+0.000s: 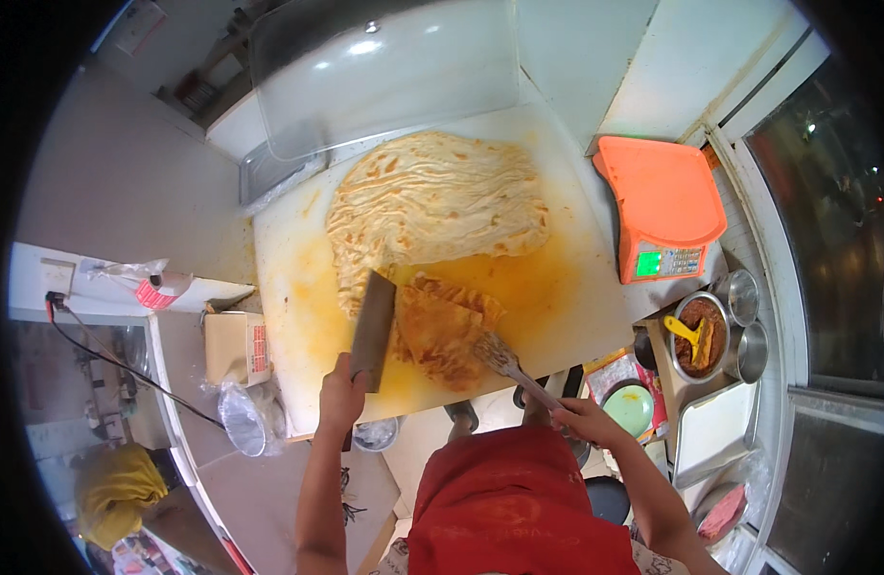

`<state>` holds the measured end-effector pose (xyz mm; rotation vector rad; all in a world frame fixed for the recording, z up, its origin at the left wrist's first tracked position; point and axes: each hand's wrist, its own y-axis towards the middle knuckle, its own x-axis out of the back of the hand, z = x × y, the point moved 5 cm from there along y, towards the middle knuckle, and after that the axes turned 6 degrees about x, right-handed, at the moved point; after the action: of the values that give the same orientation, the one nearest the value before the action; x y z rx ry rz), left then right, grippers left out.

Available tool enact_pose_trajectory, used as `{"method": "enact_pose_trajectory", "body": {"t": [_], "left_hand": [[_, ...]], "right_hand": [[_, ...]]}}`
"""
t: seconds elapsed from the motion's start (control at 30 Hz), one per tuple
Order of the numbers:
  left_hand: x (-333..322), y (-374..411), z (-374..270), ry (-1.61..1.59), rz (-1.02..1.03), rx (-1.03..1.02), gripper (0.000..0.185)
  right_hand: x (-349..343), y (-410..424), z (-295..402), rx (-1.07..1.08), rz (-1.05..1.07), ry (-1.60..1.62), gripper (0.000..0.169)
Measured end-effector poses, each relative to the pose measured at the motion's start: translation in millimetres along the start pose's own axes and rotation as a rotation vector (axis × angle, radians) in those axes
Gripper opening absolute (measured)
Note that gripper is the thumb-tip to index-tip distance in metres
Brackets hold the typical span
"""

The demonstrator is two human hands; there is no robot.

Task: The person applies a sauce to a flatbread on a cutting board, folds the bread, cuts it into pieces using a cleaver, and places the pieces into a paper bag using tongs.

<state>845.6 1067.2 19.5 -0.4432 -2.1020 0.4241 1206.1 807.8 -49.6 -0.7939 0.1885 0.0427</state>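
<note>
My left hand grips a broad cleaver, its blade standing at the left edge of a folded, browned piece of flatbread. In my right hand is a long metal utensil with a pronged or slotted head, which rests on the right side of that piece. Behind lies a large, pale, wrinkled flatbread with browned spots. One strip of it runs down the left, close to the cleaver. Both breads are on a white cutting board stained with yellow oil.
An orange digital scale stands right of the board. Near it are a bowl of reddish-brown sauce with a yellow-handled tool, and metal containers. A clear screen rises behind the board. At left sits a cardboard box.
</note>
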Motion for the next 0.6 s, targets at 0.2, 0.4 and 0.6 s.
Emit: {"method": "enact_pose_trajectory", "body": {"t": [0.2, 0.4, 0.6], "left_hand": [[1, -26, 2, -0.12, -0.037, -0.21, 0.022], [45, -39, -105, -0.145, -0.221, -0.388, 0.024], [-90, 19, -56, 0.375, 0.1, -0.338, 0.039]], "right_hand": [[-30, 7, -20, -0.017, -0.087, 0.061, 0.034], [-73, 11, -23, 0.029, -0.207, 0.233, 0.032], [-94, 10, -27, 0.091, -0.279, 0.189, 0.029]]}}
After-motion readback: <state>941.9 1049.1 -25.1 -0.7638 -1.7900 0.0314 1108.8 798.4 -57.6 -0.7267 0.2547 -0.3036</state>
